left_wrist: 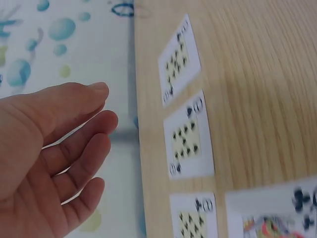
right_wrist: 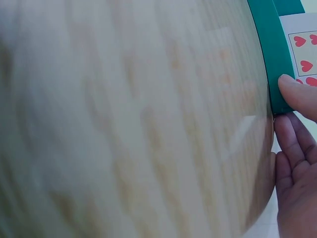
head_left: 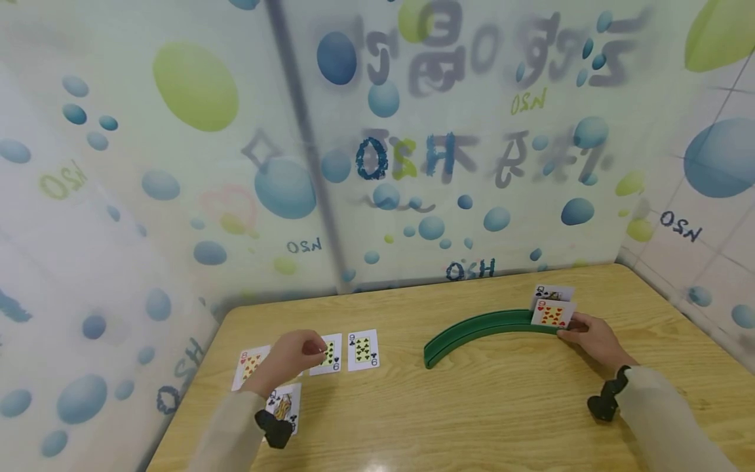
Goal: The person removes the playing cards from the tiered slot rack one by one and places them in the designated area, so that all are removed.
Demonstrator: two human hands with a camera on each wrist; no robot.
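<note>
My left hand (head_left: 295, 354) hovers over a row of playing cards, fingers loosely bent and nothing between them; in the left wrist view the hand (left_wrist: 64, 153) shows bare fingertips. Beside it lie a nine of clubs (head_left: 362, 351), a black-suited card (head_left: 333, 347) partly covered by the fingers, and a red hearts card (head_left: 248, 367). A queen of clubs (head_left: 285, 406) lies nearer me. At the right, my right hand (head_left: 598, 337) grips the end of a curved green card holder (head_left: 478, 328), thumb in front. A nine of hearts (head_left: 551, 314) stands in the holder before a black queen (head_left: 554, 292).
The wooden table (head_left: 413, 419) reaches to a patterned curtain (head_left: 377, 216) at its back edge, with more of it at the left. A tiled wall (head_left: 702, 216) stands on the right. Dark bands (head_left: 274, 429) circle the sleeves.
</note>
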